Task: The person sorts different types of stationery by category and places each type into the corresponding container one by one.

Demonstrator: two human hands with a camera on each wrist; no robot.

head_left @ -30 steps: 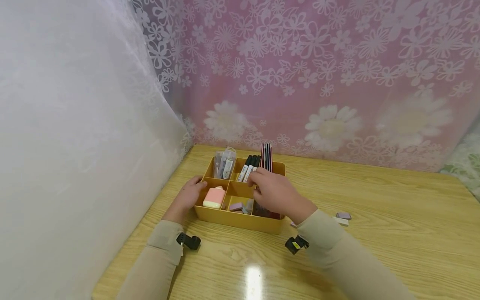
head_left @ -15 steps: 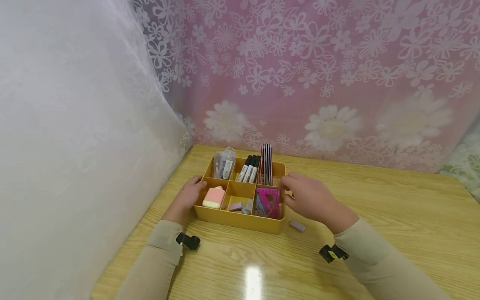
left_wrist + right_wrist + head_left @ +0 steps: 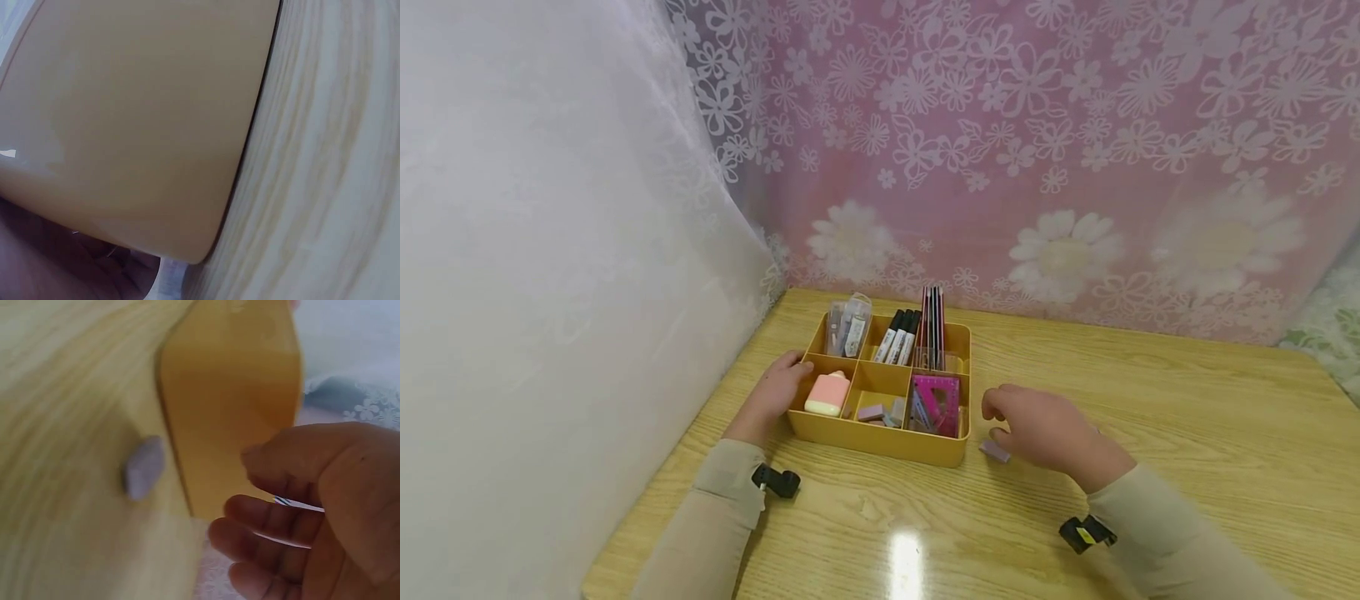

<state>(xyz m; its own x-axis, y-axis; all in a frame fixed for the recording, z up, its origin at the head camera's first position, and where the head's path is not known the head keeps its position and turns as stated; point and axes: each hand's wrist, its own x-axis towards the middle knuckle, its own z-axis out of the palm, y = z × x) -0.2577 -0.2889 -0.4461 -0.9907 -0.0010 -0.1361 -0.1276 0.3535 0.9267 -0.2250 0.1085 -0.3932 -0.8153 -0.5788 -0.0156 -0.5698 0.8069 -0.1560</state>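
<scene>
A yellow desk organizer (image 3: pixel 880 442) with several compartments stands on the table. My left hand (image 3: pixel 775 390) grips its left side, thumb over the rim; in the left wrist view that hand (image 3: pixel 81 262) lies along the outer wall. To the right of the organizer, my right hand (image 3: pixel 1041 429) hovers with loosely bent fingers and nothing between them. Just below its thumb lies a small purple eraser (image 3: pixel 995 452) on the wood. The right wrist view has this eraser (image 3: pixel 145 467) beside the organizer wall (image 3: pixel 225 412), apart from the fingers (image 3: pixel 244 537).
Inside the organizer are clear cases (image 3: pixel 850 327), black-capped markers (image 3: pixel 897 340), pencils (image 3: pixel 933 321), a pink-and-cream bottle-shaped item (image 3: pixel 828 395), several erasers (image 3: pixel 872 413) and a pink set square (image 3: pixel 942 400). A floral curtain (image 3: pixel 1037 167) hangs behind the table (image 3: pixel 1210 450); white sheeting (image 3: pixel 565 250) borders the left.
My right hand has moved from over the front right compartment, past the organizer's right edge, to above the loose eraser, uncovering the pink set square. The left hand stays in place.
</scene>
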